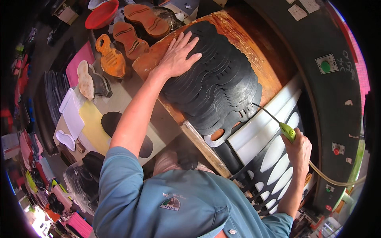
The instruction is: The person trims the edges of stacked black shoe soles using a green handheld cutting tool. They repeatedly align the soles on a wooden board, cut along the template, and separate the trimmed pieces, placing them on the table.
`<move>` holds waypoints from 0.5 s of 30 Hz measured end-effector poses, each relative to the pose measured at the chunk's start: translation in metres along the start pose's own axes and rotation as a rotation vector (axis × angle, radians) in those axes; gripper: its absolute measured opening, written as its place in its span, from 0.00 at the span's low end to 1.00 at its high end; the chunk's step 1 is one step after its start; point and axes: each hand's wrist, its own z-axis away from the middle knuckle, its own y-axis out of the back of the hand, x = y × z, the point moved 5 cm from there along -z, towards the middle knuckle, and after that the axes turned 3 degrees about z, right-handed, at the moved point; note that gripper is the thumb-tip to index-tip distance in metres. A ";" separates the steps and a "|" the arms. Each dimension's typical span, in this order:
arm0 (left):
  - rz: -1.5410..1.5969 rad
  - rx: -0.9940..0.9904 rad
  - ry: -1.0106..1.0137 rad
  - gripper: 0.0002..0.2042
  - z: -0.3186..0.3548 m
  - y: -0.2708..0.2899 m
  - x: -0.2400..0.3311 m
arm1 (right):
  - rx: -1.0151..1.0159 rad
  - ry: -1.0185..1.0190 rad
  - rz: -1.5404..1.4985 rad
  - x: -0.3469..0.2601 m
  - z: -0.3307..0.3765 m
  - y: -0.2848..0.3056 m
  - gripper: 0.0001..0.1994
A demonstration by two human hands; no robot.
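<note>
Many thin black sole-shaped pieces [214, 75] with slots lie overlapped in a fanned stack on a worn wooden board. My left hand [178, 55] rests flat on the stack's far left edge, fingers spread. In my right hand [298, 147], to the right of the board, is a green air blow gun [287, 131] with a long thin black nozzle. Its tip points at the stack's right edge; whether it touches cannot be told. A pale hose [329, 182] runs from below this hand to the right. At the near end, a grey loop-shaped end [216, 139] shows beneath the pieces.
Orange-brown sole-shaped metal dies [113, 59] and a red bowl [101, 15] stand left of the wooden board [258, 51]. White strips [262, 119] and a black sheet with oval cut-outs [274, 158] lie at right. A dark machine beam with a green button [326, 66] curves along the right.
</note>
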 end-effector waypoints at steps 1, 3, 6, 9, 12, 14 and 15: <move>-0.005 -0.006 -0.005 0.34 0.000 0.000 0.000 | 0.029 0.008 -0.024 -0.006 -0.003 -0.001 0.18; -0.020 -0.023 -0.016 0.33 -0.001 0.000 -0.001 | 0.053 0.031 -0.029 -0.017 -0.015 -0.003 0.18; -0.018 -0.030 -0.032 0.32 -0.001 0.002 0.000 | 0.170 0.065 -0.140 -0.037 -0.039 0.002 0.18; 0.027 -0.040 -0.022 0.31 0.000 0.005 0.001 | 0.237 0.117 -0.208 -0.067 -0.073 0.011 0.17; 0.024 -0.052 -0.021 0.30 -0.001 0.006 0.002 | 0.271 0.186 -0.282 -0.097 -0.101 0.024 0.17; 0.037 -0.046 -0.022 0.29 0.000 0.007 0.003 | 0.257 0.163 -0.268 -0.105 -0.113 0.027 0.18; 0.032 -0.046 -0.014 0.28 0.000 0.007 0.003 | 0.292 0.205 -0.283 -0.106 -0.115 0.030 0.18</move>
